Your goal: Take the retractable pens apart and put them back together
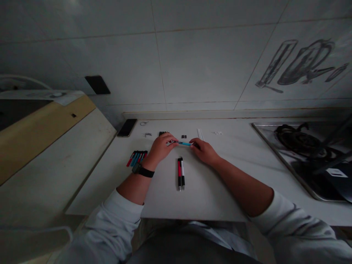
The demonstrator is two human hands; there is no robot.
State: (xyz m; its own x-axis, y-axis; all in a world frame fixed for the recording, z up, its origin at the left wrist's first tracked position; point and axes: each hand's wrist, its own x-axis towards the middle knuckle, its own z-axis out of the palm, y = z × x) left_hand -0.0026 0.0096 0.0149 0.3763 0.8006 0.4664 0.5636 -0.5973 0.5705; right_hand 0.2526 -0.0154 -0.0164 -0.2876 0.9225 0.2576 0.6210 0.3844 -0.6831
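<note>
A blue pen (185, 143) lies level between my two hands, above the white counter. My left hand (161, 148), with a black watch on the wrist, pinches its dark end. The fingers of my right hand (204, 150) close on the opposite end. Below them, a red pen (179, 173) and a white pen (182, 171) lie side by side. Several coloured pen barrels (136, 157) sit left of my left wrist. Behind the hands are small springs (147, 134), black parts (164, 133) partly hidden by my left hand, small black pieces (184, 136) and thin white sticks (200, 133).
Tiny white pieces (218, 133) lie at the back, right of the sticks. A phone (127, 128) and a small ring-shaped item (143, 123) rest at the back left. A gas stove (302, 146) borders the right side; a pale boxy unit (63, 154) borders the left.
</note>
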